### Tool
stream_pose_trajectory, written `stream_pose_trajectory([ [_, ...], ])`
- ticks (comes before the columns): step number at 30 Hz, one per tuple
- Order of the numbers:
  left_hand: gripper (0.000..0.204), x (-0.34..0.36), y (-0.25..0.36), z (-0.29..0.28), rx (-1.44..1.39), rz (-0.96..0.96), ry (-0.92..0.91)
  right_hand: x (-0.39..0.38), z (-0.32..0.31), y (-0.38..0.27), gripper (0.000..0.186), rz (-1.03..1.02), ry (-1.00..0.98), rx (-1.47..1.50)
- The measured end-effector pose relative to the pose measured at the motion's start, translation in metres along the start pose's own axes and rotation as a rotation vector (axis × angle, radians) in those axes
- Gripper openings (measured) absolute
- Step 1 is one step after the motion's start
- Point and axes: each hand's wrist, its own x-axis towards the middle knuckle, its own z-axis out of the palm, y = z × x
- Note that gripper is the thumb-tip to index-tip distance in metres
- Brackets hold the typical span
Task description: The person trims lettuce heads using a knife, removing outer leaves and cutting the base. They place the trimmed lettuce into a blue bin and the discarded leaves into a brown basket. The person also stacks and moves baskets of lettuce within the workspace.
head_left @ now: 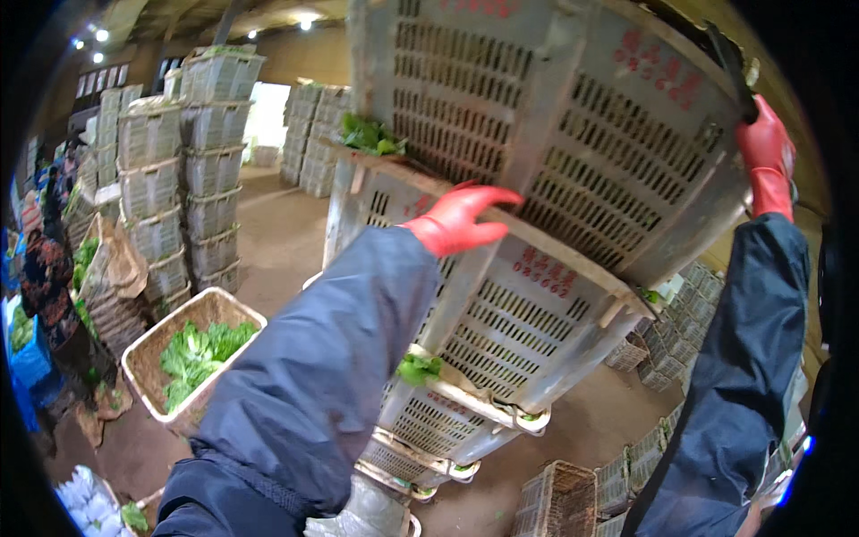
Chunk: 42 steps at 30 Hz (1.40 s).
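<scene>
atop the near stack (503,300), the crate (540,116), likely stiff and heavy, seems best taken by opposite edges, the right hand (767,150) gripping its right edge, the left hand (455,221) spread wide by its lower front.

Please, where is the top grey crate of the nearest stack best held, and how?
Perhaps grip the crate by its upper rim, from the right: this edge runs above the slatted walls, and the right hand is at its corner. The left hand, open near the lower edge, could support there.
</scene>
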Motion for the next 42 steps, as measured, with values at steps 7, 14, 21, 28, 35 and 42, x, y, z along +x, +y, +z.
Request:
stream_pose_trajectory([
  [7, 0.063, -0.012, 0.000, -0.045, 0.259, 0.019, -0.153, -0.046, -0.046, -0.044, 0.022, -0.047, 0.152, 0.137],
  [14, 0.064, -0.042, 0.044, -0.059, 0.707, -0.039, -0.112, -0.076, -0.101, -0.063, 0.020, -0.089, 0.400, 0.269],
  [21, 0.082, 0.053, 0.241, -0.133, 1.051, 0.474, 0.495, -0.116, -0.127, -0.067, 0.019, -0.062, 0.459, 0.501],
  [28, 0.050, 0.105, 0.231, -0.145, 1.183, 0.011, 0.038, -0.106, -0.151, -0.045, 0.034, -0.137, 0.393, 0.694],
  [35, 0.027, 0.097, 0.204, -0.141, 1.280, -0.036, 0.084, -0.183, -0.163, 0.046, 0.036, 1.016, 0.126, 1.457],
  [42, 0.025, 0.097, 0.231, -0.137, 1.283, -0.097, 0.026, -0.198, -0.082, 0.035, 0.038, 1.419, -0.602, 2.080],
])
